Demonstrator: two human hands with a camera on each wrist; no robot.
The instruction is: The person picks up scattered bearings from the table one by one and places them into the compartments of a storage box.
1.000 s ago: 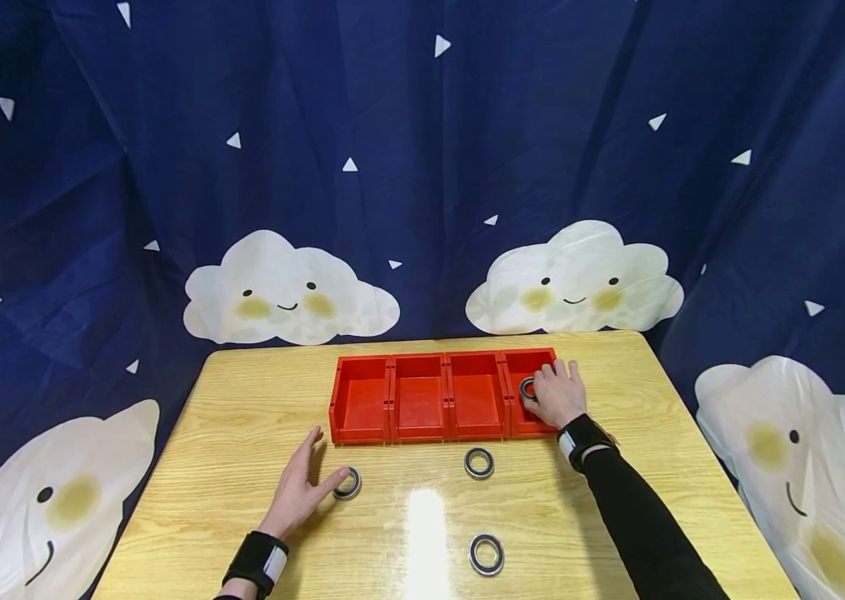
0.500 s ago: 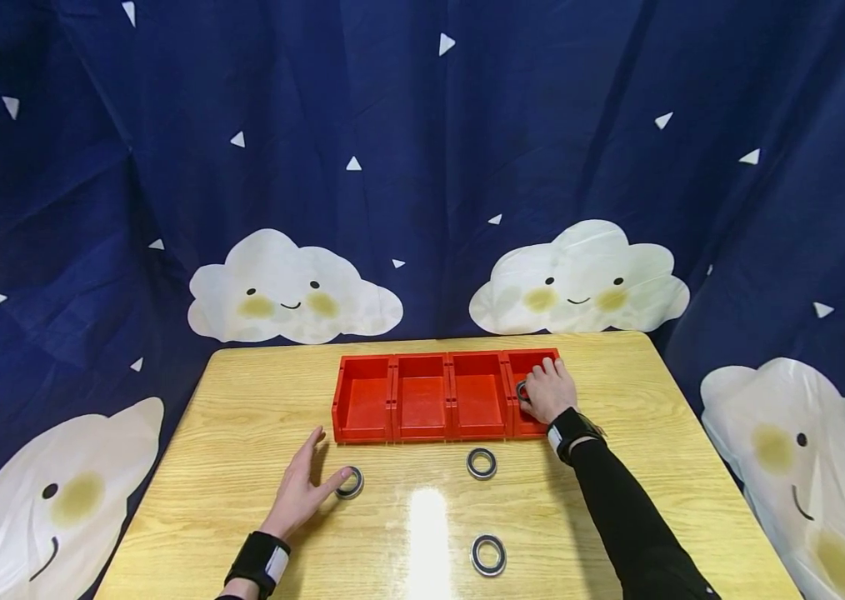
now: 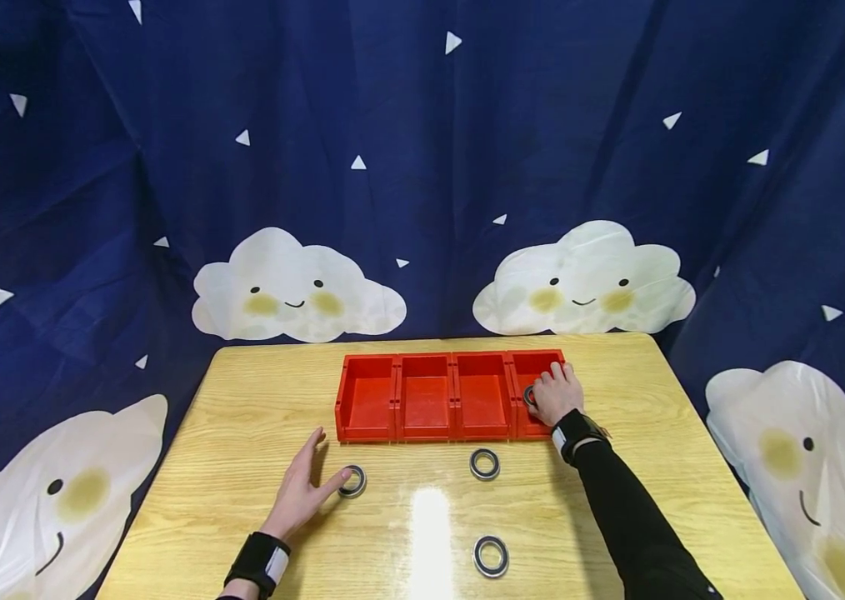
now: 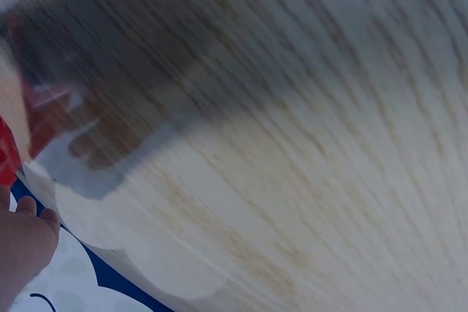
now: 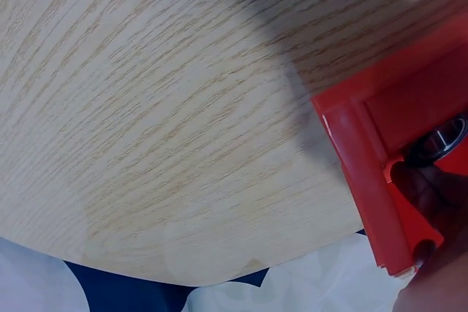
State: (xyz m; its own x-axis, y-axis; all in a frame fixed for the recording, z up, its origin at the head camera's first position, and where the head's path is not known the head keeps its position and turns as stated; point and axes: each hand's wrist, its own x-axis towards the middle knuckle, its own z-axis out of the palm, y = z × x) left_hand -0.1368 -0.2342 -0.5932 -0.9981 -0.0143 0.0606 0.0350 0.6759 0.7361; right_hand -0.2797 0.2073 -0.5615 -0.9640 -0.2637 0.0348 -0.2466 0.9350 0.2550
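Observation:
In the head view, my right hand reaches into the rightmost compartment of the red bin row. Its fingers pinch a ring-shaped ball bearing, partly hidden behind them; the right wrist view has this bearing tilted beside the fingertips. My left hand hovers or rests at the left of the table, fingers extended and thumb spread. Its thumb tip overlaps the edge of a second bearing; whether they touch I cannot tell. In the left wrist view only some curled-looking fingers show at the lower left corner.
Two more bearings lie flat on the wooden table: one just in front of the bins, another nearer the front edge. A dark blue curtain with clouds hangs behind the table and along its sides.
My right hand has shifted slightly left within the rightmost compartment, bringing its bearing along. The left hand has stayed in place. The head view has turned slightly.

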